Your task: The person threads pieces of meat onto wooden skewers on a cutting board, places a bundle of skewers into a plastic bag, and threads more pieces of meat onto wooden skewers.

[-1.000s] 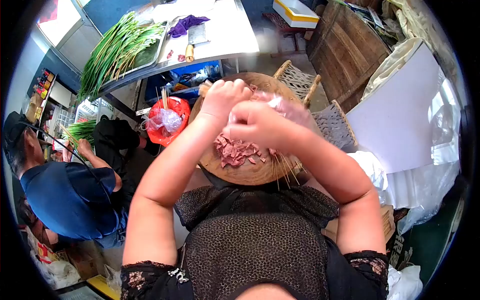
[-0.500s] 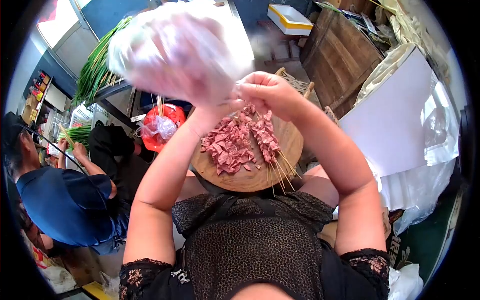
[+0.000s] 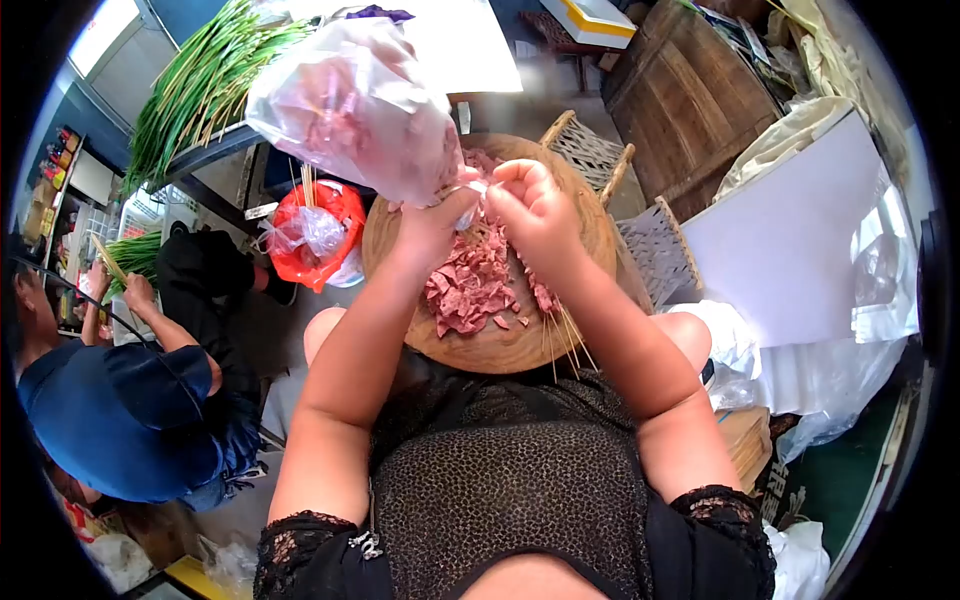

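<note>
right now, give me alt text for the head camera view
A person's left hand grips a plastic bag of reddish contents by its neck, the right hand close beside it, above a round wooden board. Meat pieces lie on it, thin sticks jutting over its near edge; at left, another person is near green stalks.

My left fingers (image 3: 464, 192) grip a filled plastic bag (image 3: 350, 115) by its gathered end, and my right fingers (image 3: 526, 172) curl right beside it. Below, sliced meat (image 3: 468, 290) and skewers (image 3: 572, 340) lie on the round wooden block (image 3: 455, 352).
</note>
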`<state>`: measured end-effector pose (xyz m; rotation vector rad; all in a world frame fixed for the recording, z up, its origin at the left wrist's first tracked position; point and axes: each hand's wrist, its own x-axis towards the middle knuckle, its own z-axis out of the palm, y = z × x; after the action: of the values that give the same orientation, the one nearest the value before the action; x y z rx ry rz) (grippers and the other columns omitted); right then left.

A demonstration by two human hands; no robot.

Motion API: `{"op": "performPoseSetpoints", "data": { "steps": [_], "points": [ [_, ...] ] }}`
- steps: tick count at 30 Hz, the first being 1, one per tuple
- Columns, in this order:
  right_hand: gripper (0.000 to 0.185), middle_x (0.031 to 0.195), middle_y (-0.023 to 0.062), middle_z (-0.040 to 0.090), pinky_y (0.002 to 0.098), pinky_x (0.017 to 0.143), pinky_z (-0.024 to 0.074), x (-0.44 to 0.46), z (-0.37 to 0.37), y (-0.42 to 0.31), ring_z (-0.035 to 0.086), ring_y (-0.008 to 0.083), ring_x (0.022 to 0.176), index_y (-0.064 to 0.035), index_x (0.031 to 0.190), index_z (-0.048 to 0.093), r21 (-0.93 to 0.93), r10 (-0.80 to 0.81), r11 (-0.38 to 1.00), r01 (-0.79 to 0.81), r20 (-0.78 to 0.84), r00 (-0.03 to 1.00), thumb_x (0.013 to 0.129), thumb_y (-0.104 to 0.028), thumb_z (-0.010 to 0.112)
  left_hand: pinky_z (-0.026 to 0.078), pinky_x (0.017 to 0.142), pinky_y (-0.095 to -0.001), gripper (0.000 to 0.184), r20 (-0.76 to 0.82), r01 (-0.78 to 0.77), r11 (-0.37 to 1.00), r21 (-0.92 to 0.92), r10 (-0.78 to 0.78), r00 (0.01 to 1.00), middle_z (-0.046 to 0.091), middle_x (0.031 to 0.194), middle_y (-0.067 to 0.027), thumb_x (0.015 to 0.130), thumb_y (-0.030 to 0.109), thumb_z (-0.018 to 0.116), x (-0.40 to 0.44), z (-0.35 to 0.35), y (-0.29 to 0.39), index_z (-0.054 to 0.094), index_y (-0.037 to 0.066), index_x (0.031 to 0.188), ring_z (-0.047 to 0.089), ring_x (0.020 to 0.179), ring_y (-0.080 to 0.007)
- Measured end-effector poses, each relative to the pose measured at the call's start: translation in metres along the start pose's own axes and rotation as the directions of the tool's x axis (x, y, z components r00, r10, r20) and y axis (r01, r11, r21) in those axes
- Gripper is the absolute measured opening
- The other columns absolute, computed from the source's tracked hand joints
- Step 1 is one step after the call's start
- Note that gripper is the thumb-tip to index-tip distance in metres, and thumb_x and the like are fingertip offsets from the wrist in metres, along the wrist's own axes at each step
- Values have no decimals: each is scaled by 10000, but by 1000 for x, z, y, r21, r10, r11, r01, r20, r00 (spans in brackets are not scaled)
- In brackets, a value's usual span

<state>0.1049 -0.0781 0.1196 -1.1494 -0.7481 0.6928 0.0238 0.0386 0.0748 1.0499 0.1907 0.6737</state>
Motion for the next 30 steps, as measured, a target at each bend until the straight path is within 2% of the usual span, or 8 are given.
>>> {"op": "performPoseSetpoints", "data": {
  "steps": [3, 5, 7, 9, 14, 19, 27, 30],
  "points": [
    [189, 849, 65, 582, 220, 642, 440, -17, 20, 9, 544, 73, 733, -22, 1027, 448, -538, -437, 641, 548, 332, 836, 861, -3, 537, 409, 568, -184, 223, -150, -73, 994, -85, 59, 987, 526, 773, 2, 858, 122, 622, 9, -1, -6, 540, 43, 1050, 512, 638, -76],
    [180, 848, 71, 601, 202, 595, 423, -14, 22, 15, 523, 57, 674, -16, 1038, 454, -500, -515, 634, 590, 296, 804, 877, -44, 528, 354, 505, -156, 345, 61, 54, 960, -274, -38, 997, 505, 751, 11, 885, 222, 606, 2, -5, 4, 500, 28, 1149, 444, 548, -43],
    [216, 821, 70, 623, 190, 554, 407, -6, 19, -11, 503, 49, 614, -1, 1063, 458, -110, 180, 978, -175, 35, 983, 893, -116, 524, 302, 458, -153, 497, 42, 47, 969, -241, -38, 998, 493, 740, 18, 883, 301, 600, 2, 0, 0, 431, 28, 1262, 382, 496, -21],
    [291, 775, 67, 640, 189, 556, 422, 10, 5, -20, 517, 51, 586, 21, 1090, 473, -149, 381, 920, -363, 118, 917, 871, -152, 553, 288, 442, -157, 582, 36, 73, 994, -86, -70, 997, 493, 741, 21, 870, 354, 605, 2, 1, -1, 393, 37, 1310, 381, 501, -24],
    [204, 737, 34, 632, 175, 395, 333, 21, -12, 17, 446, 14, 487, -5, 970, 594, -317, 192, 943, -103, 263, 945, 867, -180, 574, 335, 475, -163, 586, 81, 55, 961, 271, -79, 994, 552, 853, -10, 859, 401, 603, 1, -3, 0, 465, -6, 1257, 431, 567, -40],
    [139, 677, 25, 606, 189, 386, 343, 12, -14, 6, 453, 43, 457, -19, 915, 627, -315, 304, 911, -266, 76, 950, 853, -91, 525, 451, 640, -211, 406, 109, -66, 951, 301, 34, 994, 562, 1061, -61, 877, 181, 600, 0, 3, -10, 487, 12, 1228, 535, 813, -90],
    [130, 696, 21, 589, 174, 422, 398, 23, -33, -18, 494, 37, 503, -19, 924, 621, -295, 268, 925, -240, 58, 962, 831, -105, 591, 446, 665, -224, 434, 270, -206, 902, 380, 105, 957, 557, 867, 7, 719, 120, 729, -3, 5, 5, 560, 17, 1105, 520, 752, -75],
    [113, 715, 16, 597, 195, 482, 428, 22, -33, -28, 528, 51, 575, -16, 894, 630, -422, 180, 893, -157, 16, 984, 825, -100, 598, 452, 687, -246, 374, 140, 60, 905, 421, -130, 982, 564, 834, 9, 673, 62, 731, -4, 1, 5, 572, 36, 1011, 523, 765, -93]
  ]
}}
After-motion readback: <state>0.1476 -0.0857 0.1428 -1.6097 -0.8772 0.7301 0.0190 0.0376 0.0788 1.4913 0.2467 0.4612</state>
